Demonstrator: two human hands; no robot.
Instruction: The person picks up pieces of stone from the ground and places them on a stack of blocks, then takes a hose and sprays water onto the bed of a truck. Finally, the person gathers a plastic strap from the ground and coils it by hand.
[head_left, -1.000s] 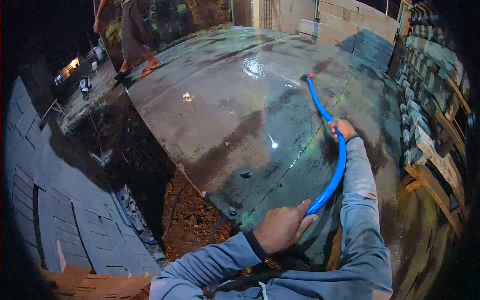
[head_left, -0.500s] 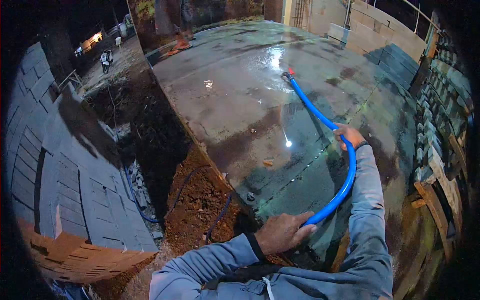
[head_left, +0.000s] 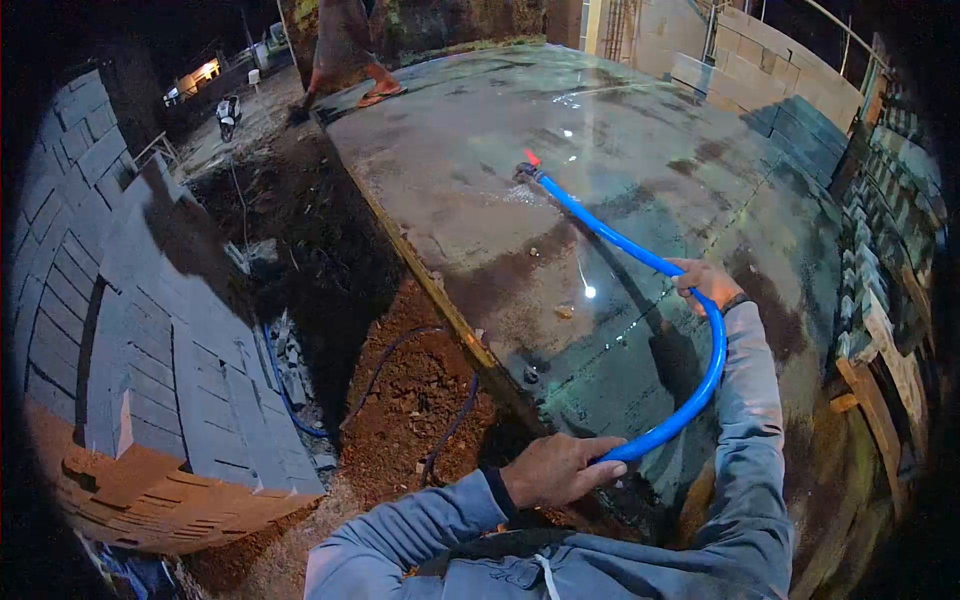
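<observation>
A thick blue hose (head_left: 712, 365) bends in a wide curve in front of me. My left hand (head_left: 552, 470) grips it low and near my body, thumb along the top. Farther up, my right hand (head_left: 706, 283) is closed around the same hose. At the hose's far end is a valve (head_left: 527, 172) with a red lever (head_left: 532, 157), held above the concrete slab (head_left: 460, 190). Wet, shiny patches lie on the slab near that end. Any stream leaving the valve is hard to make out.
Stacked grey blocks (head_left: 140, 350) stand at left, beyond a reddish dirt trench (head_left: 415, 390) with a thin dark hose. A board (head_left: 425, 270) edges the slab. Another person's legs (head_left: 345, 50) and sandalled foot are at the far left corner. Timber and stacked pieces (head_left: 880, 330) line the right.
The hose's valve end has swung left over the slab, with the bright splash no longer at its earlier spot. Both hands keep their hold. The view has shifted slightly.
</observation>
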